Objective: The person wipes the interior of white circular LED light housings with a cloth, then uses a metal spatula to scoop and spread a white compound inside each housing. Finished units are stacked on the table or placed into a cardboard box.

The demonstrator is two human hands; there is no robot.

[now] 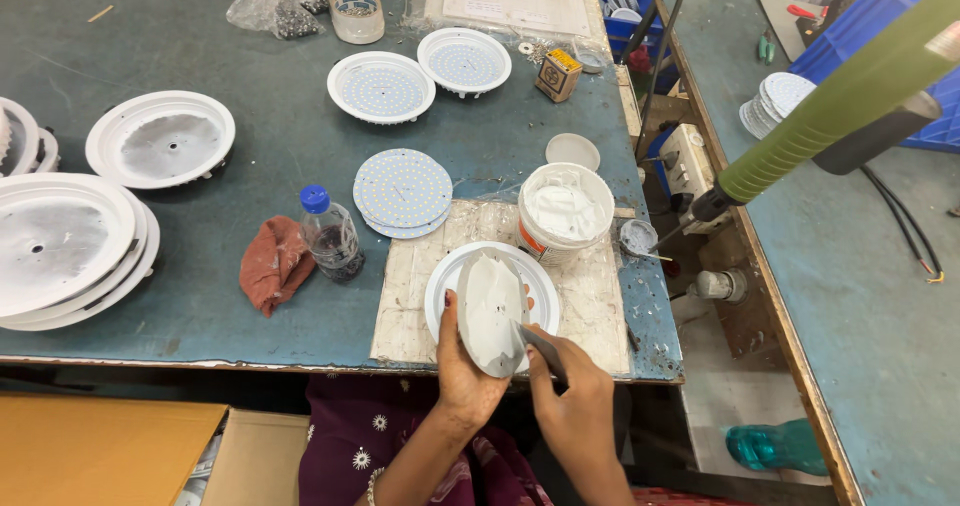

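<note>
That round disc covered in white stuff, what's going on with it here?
A person's left hand holds up a round disc smeared with pale grey-white paste, while the right hand draws a small flat metal blade across it. Just beyond sit a white round lamp housing and an open white tub of the paste. More housings and a stack of dotted LED discs lie on the green workbench.

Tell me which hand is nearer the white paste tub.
Right. The right hand sits below the tub, slightly to its right; the left hand, holding the round disc, lies further left.
</note>
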